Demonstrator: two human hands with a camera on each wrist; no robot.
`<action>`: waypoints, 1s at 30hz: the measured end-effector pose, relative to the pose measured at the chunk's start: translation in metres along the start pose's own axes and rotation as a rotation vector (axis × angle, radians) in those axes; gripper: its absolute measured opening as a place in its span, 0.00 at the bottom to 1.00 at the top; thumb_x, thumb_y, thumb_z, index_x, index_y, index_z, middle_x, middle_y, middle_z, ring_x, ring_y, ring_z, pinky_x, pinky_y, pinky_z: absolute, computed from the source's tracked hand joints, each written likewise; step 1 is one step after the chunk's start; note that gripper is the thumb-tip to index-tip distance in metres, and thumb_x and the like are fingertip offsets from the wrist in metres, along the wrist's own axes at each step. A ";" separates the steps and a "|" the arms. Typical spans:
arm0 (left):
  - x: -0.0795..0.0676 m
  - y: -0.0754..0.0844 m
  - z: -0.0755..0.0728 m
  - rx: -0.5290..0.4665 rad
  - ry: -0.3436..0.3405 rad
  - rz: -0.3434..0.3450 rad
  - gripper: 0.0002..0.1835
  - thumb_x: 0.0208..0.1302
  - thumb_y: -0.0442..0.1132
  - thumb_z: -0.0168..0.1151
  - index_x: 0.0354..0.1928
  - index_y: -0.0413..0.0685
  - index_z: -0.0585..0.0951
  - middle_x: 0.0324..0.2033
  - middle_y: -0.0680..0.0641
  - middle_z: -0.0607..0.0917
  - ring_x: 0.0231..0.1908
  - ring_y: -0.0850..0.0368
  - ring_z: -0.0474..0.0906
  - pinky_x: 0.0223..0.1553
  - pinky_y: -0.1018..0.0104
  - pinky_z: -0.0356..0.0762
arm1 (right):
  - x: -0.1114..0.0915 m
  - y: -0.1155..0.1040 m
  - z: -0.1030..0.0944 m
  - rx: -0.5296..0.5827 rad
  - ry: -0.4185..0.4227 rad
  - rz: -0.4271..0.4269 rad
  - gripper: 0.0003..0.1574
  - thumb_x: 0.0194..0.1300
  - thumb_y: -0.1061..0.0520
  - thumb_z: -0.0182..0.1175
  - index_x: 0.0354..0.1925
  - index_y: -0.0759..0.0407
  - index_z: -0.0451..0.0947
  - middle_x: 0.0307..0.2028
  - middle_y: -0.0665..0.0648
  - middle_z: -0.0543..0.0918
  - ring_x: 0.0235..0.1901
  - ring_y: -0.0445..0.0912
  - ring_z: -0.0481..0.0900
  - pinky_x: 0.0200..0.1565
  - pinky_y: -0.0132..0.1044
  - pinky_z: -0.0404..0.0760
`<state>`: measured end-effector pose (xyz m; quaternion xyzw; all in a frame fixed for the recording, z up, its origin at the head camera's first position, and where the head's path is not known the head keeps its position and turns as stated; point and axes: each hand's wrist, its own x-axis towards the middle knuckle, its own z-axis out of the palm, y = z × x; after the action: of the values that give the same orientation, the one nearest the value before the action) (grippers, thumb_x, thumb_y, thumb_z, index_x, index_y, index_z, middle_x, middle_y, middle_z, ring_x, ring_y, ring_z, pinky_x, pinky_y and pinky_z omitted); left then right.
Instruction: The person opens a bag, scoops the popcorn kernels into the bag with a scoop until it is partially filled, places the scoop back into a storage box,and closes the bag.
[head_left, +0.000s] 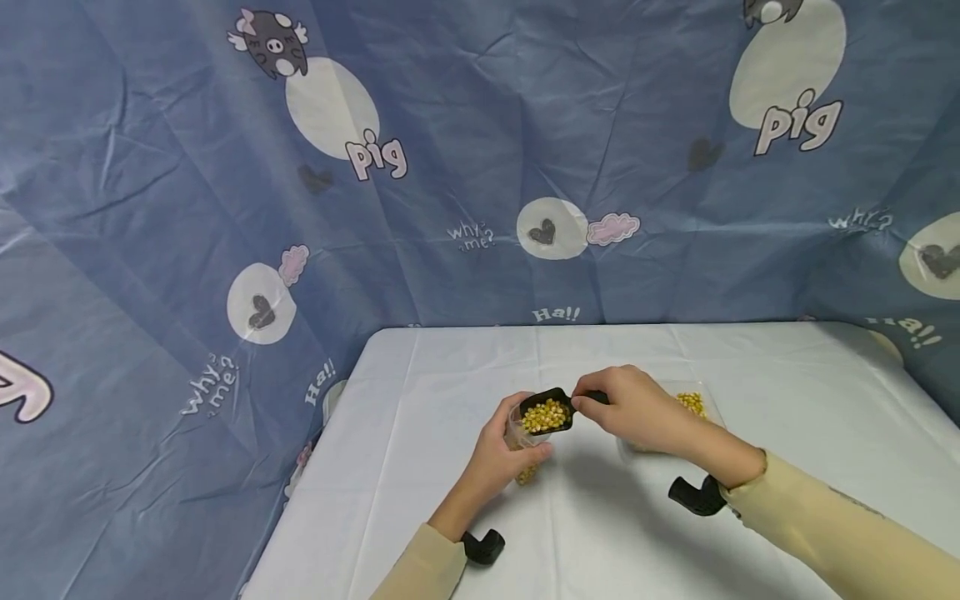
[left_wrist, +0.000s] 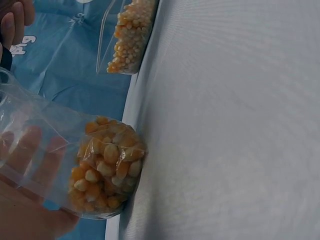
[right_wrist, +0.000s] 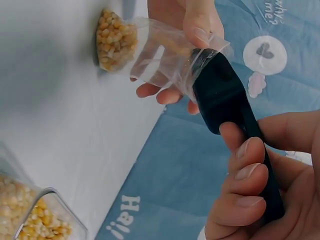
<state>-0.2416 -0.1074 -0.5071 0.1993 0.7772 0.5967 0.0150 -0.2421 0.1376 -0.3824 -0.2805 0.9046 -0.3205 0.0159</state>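
My left hand [head_left: 491, 458] grips a clear plastic bag [right_wrist: 160, 52] near its mouth, fingers curled round the side. Corn kernels [left_wrist: 107, 170] fill the bag's lower part, which appears to stand on the table. With my right hand [head_left: 637, 408] I hold a black scoop [right_wrist: 220, 92] by its handle, thumb and fingers wrapped round it. In the head view more yellow kernels [head_left: 545, 417] lie in the scoop. Its front edge is at the bag's mouth, partly inside it in the right wrist view.
Partly hidden behind my right hand, a clear square container [head_left: 712, 398] of corn kernels stands on the white-covered table [head_left: 450, 375]. A blue printed cloth [head_left: 465, 167] hangs behind and to the left. Black curved pieces [head_left: 483, 547] are at both wrists.
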 end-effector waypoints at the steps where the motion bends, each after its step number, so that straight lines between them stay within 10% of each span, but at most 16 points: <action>1: 0.000 0.000 0.000 0.002 -0.001 0.000 0.40 0.60 0.42 0.75 0.70 0.76 0.66 0.62 0.58 0.75 0.58 0.56 0.74 0.57 0.49 0.72 | 0.001 -0.001 0.001 -0.019 0.004 -0.012 0.08 0.73 0.54 0.60 0.38 0.47 0.86 0.25 0.41 0.81 0.20 0.39 0.71 0.28 0.38 0.72; 17: 0.000 -0.002 0.001 0.006 -0.007 0.019 0.40 0.60 0.49 0.75 0.72 0.66 0.66 0.66 0.58 0.73 0.61 0.58 0.73 0.58 0.53 0.72 | -0.001 -0.008 0.012 -0.448 0.176 -0.411 0.07 0.64 0.57 0.67 0.31 0.49 0.79 0.24 0.40 0.70 0.21 0.34 0.64 0.22 0.30 0.67; 30: 0.001 0.000 0.000 -0.020 -0.001 0.009 0.41 0.59 0.47 0.76 0.71 0.58 0.67 0.64 0.57 0.73 0.59 0.55 0.74 0.56 0.56 0.74 | -0.001 -0.005 0.014 -0.477 0.214 -0.463 0.07 0.64 0.57 0.68 0.31 0.49 0.79 0.24 0.41 0.68 0.20 0.35 0.63 0.20 0.30 0.65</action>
<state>-0.2425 -0.1070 -0.5071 0.2026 0.7702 0.6046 0.0147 -0.2359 0.1273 -0.3908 -0.4387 0.8630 -0.1230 -0.2180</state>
